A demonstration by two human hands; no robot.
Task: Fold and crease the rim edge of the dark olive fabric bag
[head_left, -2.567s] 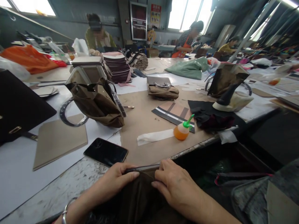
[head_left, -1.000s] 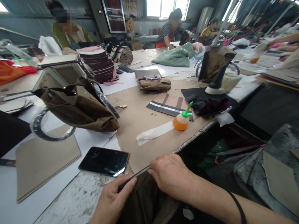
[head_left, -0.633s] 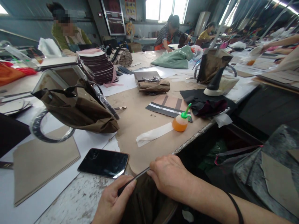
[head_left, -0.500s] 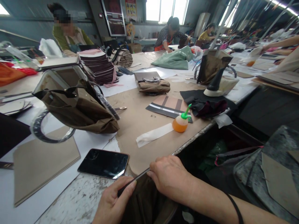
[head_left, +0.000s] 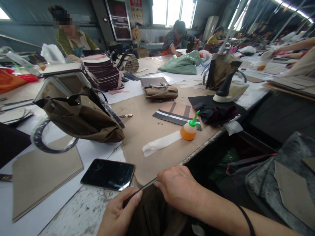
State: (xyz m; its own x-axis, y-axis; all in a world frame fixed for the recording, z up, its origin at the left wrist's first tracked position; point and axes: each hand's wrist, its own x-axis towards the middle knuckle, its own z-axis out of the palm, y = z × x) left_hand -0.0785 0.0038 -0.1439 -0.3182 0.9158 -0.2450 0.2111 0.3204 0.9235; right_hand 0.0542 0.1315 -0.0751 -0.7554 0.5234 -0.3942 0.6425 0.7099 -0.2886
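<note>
2 pinches | L hand (head_left: 120, 213), R hand (head_left: 178, 188) | fingers (head_left: 137, 196) tight on dark strip (head_left: 145, 187)

Nothing legible here. The red poster (head_left: 136, 8) on the far wall, well beyond where the left hand (head_left: 119, 214) and right hand (head_left: 178, 188) pinch the dark strip (head_left: 142, 189), bears marks too small to read.

The single camera sat on the person's head, facing forward and down across the table (head_left: 81, 209). The left hand (head_left: 120, 213) and right hand (head_left: 178, 190), pinching a dark bag (head_left: 152, 216), lay very near at the bottom edge; other people (head_left: 173, 41) sat far beyond.
</note>
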